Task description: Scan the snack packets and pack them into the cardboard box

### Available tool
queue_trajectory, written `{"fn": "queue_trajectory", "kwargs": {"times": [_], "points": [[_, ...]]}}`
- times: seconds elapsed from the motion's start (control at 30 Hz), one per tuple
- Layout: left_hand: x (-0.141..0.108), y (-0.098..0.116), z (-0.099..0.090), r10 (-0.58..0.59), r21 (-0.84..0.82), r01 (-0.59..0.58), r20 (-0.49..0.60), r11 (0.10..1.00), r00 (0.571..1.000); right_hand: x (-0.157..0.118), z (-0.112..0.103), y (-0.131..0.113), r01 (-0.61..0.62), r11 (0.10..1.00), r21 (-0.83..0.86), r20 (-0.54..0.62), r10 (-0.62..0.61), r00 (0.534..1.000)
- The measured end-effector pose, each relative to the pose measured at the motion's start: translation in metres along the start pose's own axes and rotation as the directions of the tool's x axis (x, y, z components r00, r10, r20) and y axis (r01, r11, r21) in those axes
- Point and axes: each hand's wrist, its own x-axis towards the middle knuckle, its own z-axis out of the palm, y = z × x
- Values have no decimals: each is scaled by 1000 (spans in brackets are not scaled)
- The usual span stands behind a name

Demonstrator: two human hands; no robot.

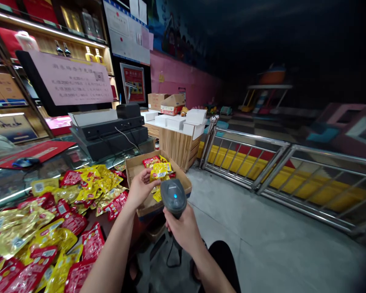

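My right hand (pixel 183 228) is wrapped round the handle of a dark grey barcode scanner (pixel 173 197) with a small blue light on top. Over the open cardboard box (pixel 134 166), my left hand (pixel 142 188) has its fingers bent at the edge of a yellow snack packet (pixel 160 170); whether it grips the packet is hard to tell. Red and yellow packets lie inside the box, partly hidden by the scanner. To the left, a large heap of red, yellow and gold packets (pixel 75 219) covers the counter.
A monitor (pixel 26 81) with a pink notice stands behind the heap, beside black devices (pixel 110 136). White boxes (pixel 176 122) sit on a wooden counter. A metal railing (pixel 250 162) runs along the right. A black cable hangs below the scanner.
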Motion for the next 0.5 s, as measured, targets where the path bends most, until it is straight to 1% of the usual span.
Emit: {"fn": "queue_trajectory", "kwargs": {"times": [0.1, 0.2, 0.37, 0.5], "points": [[5, -1, 0, 1, -7, -1, 7, 1000, 1000, 13, -1, -1, 15, 1000, 1, 76, -15, 997], [11, -3, 1, 3, -21, -3, 11, 1000, 1000, 25, 2, 4, 4, 1000, -4, 116, -3, 993], [20, -9, 3, -22, -20, 22, -5, 1000, 1000, 39, 6, 16, -42, 999, -22, 142, 45, 989], [25, -12, 3, -45, -36, 44, -28, 998, 999, 47, 8, 20, -22, 999, -40, 141, 27, 990]]}}
